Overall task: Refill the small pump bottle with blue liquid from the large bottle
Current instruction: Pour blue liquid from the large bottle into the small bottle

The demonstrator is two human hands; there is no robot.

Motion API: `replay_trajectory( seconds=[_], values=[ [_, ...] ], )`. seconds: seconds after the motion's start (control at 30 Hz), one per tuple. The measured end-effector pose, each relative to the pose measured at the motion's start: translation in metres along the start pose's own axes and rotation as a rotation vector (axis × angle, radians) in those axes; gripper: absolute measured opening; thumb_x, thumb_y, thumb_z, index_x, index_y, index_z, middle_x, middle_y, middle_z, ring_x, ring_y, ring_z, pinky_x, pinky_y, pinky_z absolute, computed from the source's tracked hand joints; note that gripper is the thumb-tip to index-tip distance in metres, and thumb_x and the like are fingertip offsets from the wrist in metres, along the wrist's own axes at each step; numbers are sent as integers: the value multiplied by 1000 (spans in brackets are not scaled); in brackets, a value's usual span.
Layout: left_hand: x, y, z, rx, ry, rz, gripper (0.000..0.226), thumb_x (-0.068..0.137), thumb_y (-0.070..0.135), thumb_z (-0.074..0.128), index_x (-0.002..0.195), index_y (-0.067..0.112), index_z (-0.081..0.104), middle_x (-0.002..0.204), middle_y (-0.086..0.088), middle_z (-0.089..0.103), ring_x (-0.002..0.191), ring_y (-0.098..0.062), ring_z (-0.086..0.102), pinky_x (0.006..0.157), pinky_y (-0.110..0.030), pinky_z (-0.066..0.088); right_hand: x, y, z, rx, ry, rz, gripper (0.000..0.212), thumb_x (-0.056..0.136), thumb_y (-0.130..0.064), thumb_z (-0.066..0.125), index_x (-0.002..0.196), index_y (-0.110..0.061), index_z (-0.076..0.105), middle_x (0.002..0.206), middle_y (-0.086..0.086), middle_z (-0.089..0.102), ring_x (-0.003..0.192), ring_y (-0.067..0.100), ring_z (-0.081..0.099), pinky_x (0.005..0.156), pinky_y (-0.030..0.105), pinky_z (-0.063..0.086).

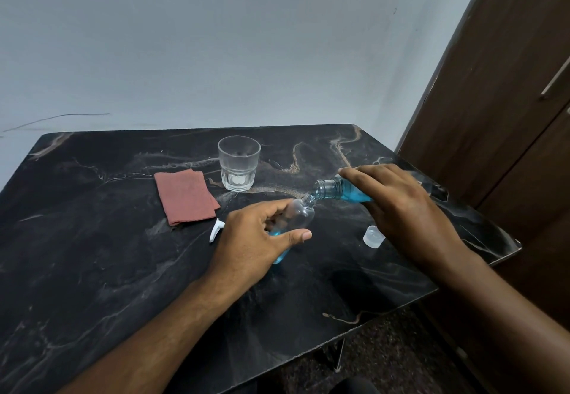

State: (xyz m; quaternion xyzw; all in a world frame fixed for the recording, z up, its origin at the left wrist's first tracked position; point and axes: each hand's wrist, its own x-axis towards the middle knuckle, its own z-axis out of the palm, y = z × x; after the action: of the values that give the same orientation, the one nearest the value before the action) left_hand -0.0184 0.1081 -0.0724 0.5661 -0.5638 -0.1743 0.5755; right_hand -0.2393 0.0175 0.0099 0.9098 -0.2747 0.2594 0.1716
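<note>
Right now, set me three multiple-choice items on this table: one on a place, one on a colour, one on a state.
1. Where does the loose cap lie?
A. in the glass
B. on the cloth
C. on the table under the right hand

2. What colour is the folded cloth?
A. reddish-brown
B. green
C. white

3. How is the large bottle held?
A. upright
B. tipped, mouth at the small bottle's neck
C. lying capped

Key: 1 C, it sits on the table below the right hand; 2 A, rust tone; 3 B, open mouth meets the small bottle in the left hand.
</note>
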Motion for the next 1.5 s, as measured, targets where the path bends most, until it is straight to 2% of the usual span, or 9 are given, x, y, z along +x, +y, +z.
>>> replay_trajectory(
  seconds=[0.43,0.57,0.73,0.93,1.13,1.5],
  values=[
    [0,-1,0,3,-3,4,55,68,38,92,120,34,75,101,33,72,96,17,68,77,-1,49,1,1,-1,-12,-10,-10,56,84,1,76,136,-10,60,121,12,67,105,31,61,87,46,53],
    [0,-1,-1,-4,-11,7,53,68,37,92,117,36,75,95,41,71,93,15,69,76,-2,50,2,1,-1,-14,-12,-13,55,84,0,75,136,-10,60,121,12,67,105,31,61,87,46,52],
    [0,-2,0,-9,-3,11,54,67,36,93,118,35,75,97,35,72,93,15,69,75,-2,50,1,2,-2,-19,-1,-19,57,83,3,76,136,-10,60,121,12,67,105,32,61,87,47,53],
    [0,-2,0,-7,-9,20,53,67,37,92,118,37,75,97,40,71,93,13,70,77,-6,54,1,1,-3,-22,3,-20,56,83,2,76,136,-11,60,120,12,68,104,32,61,86,46,53],
    [0,-2,0,-12,-11,28,53,67,40,91,116,41,72,98,46,67,96,16,69,79,-5,53,1,1,-3,-24,-3,-24,55,84,2,75,136,-11,60,120,11,67,104,31,61,86,44,52],
    [0,-2,-1,-20,-4,28,53,67,41,91,117,43,72,102,38,72,96,13,70,82,-10,56,2,0,-4,-28,4,-32,57,82,4,77,135,-10,61,118,12,68,101,32,62,84,47,53]
  ],
)
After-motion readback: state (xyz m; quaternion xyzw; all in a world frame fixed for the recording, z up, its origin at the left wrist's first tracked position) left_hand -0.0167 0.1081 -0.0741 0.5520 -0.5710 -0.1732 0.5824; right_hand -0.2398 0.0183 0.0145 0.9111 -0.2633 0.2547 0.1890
